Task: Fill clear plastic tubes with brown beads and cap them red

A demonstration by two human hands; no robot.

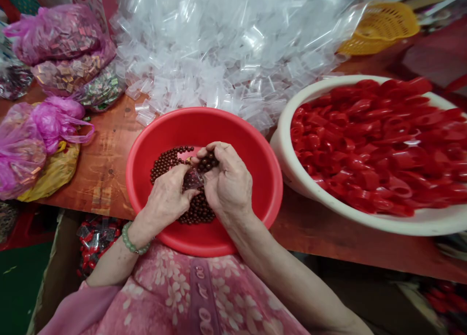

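Note:
Over the red basin my two hands are close together. My left hand, with a green bead bracelet on its wrist, pinches a small clear plastic container. My fingers partly hide it, and dark beads seem to show through its wall. Curled beside it, my right hand has a cluster of dark brown beads gathered in its fingers at the container's upper end. More brown beads lie loose on the basin floor, below and left of the hands.
To the right stands a white tub heaped with red plastic pieces. Behind the basin rises a pile of clear plastic containers. Pink bags of small pieces sit at the left, a yellow basket at the back right.

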